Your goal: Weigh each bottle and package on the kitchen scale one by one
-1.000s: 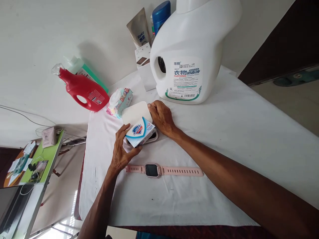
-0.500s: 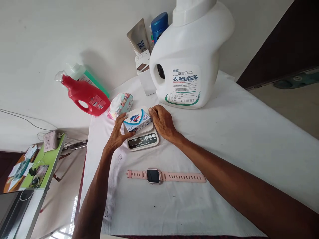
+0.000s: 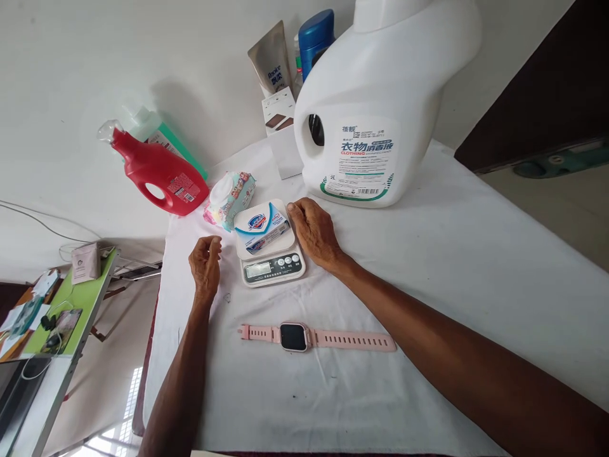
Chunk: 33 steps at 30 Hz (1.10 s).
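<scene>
A white kitchen scale (image 3: 249, 254) with a dark display strip sits on the cloth. On its platform lies a white and blue soap box (image 3: 261, 227), tilted slightly, with neither hand holding it. My left hand (image 3: 205, 263) is apart from the scale on its left, fingers curled in loosely with nothing visible in them. Close against the scale's right edge rests my right hand (image 3: 314, 231), fingers folded under and partly hidden, thumb tip by the platform corner. Nearer to me, a pink smartwatch (image 3: 294, 336) lies with its strap stretched out.
Behind the scale are a wipes pack (image 3: 233, 197), a red detergent bottle (image 3: 164, 168), a green bottle (image 3: 176, 146) and a small white box (image 3: 285, 149). A large white disinfectant jug (image 3: 366, 114) stands at back right. A green-topped table (image 3: 57, 298) is at left.
My left hand has let go of the soap box and moved left, its fingers curling in. The scale display has turned from dark to lit. My right hand stays beside the scale.
</scene>
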Each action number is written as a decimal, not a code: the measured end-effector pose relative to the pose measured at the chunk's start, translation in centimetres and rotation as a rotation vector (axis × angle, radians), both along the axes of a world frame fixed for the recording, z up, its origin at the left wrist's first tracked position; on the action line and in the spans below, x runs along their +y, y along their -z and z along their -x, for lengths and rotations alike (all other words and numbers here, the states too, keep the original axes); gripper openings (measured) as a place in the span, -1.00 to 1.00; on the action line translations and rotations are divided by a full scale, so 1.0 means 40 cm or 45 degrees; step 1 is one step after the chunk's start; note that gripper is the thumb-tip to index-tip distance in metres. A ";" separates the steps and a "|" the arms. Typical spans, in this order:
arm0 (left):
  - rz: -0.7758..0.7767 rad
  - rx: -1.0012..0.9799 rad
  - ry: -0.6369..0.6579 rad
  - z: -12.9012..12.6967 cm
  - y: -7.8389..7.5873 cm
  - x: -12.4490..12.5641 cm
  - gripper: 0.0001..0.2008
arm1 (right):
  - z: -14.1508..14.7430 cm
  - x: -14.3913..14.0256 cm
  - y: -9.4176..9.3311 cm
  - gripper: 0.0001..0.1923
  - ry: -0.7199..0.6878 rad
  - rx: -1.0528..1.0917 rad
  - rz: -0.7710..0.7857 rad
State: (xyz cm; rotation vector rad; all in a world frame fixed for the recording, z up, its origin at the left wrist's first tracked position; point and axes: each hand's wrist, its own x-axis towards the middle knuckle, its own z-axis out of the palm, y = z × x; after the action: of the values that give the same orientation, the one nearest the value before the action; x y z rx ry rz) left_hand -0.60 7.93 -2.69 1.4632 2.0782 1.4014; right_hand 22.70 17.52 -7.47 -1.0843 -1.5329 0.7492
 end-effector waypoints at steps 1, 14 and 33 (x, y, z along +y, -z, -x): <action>0.003 -0.062 -0.032 0.011 0.017 -0.001 -0.67 | -0.001 -0.001 0.000 -0.58 -0.003 -0.007 0.006; 0.053 -0.135 -0.063 0.016 0.033 -0.004 -0.74 | -0.001 -0.001 0.000 -0.62 0.008 -0.041 0.008; -0.009 0.584 0.465 -0.136 -0.072 0.007 -0.40 | 0.000 -0.004 -0.003 -0.58 -0.007 -0.016 0.012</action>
State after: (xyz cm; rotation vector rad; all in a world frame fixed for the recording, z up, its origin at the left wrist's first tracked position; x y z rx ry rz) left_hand 4.84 8.23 0.18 2.1963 1.8897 1.0021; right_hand 22.68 17.36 -7.33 -1.0940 -1.5450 0.7554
